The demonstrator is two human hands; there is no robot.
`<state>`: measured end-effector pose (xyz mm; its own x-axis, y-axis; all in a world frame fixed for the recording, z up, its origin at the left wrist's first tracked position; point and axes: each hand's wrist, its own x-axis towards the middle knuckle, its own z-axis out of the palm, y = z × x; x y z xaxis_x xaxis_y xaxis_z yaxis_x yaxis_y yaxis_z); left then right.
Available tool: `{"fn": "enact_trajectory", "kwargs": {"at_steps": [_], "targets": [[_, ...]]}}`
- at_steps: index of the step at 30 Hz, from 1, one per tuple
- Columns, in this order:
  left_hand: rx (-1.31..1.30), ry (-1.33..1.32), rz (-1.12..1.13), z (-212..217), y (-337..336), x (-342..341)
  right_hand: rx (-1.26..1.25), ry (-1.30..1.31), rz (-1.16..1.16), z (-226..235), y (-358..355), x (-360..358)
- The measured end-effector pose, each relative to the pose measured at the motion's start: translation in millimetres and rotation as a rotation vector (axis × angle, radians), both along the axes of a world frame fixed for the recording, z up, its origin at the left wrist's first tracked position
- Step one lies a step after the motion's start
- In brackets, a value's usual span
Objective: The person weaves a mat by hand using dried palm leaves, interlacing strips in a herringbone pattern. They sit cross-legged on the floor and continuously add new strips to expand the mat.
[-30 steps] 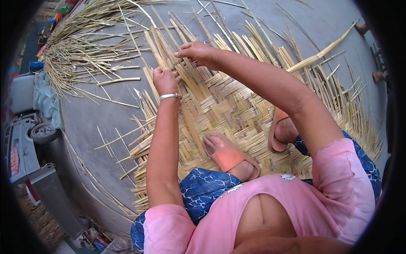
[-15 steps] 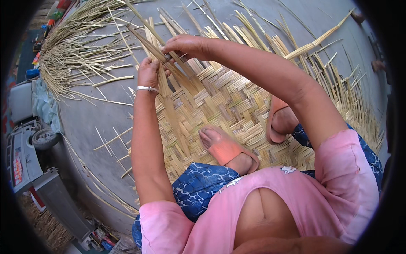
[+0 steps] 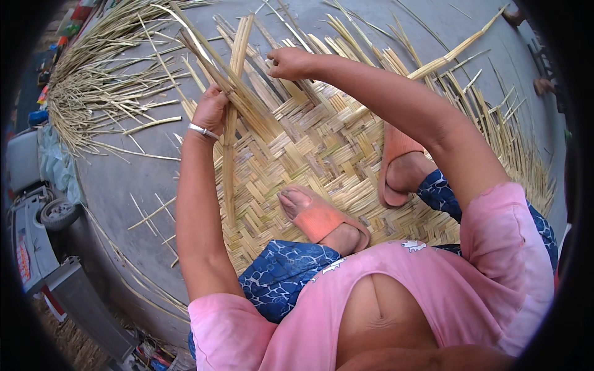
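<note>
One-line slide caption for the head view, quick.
Left hand lifts a bundle of bamboo strips while right hand works the woven mat underfoot.

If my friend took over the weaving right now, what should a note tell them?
Left hand: closed around a lifted bundle of loose strips, tilted up off the mat.
Right hand: fingers pressing down among the strip ends at the mat's far edge.
Woven mat: flat on the grey ground, both sandalled feet on it.
Spare strips: heaped to the far left.
Done: the middle is plaited.
Left: strip ends stick out unwoven along the far and right edges.
</note>
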<state>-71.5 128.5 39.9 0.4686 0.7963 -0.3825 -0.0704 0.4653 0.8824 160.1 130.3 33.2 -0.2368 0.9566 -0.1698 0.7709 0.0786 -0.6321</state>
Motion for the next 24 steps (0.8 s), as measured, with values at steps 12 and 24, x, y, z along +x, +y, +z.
{"fn": "enact_trajectory", "kwargs": {"at_steps": [12, 24], "targets": [[0.054, 0.171, 0.181, -0.9, -8.2, 5.8, -0.274, 0.112, -0.14, -6.9, 26.1, -9.7], [-0.081, 0.01, 0.178, -10.7, -3.9, 8.6, -0.521, 0.881, -0.371, -26.0, 20.3, -0.6]]}}
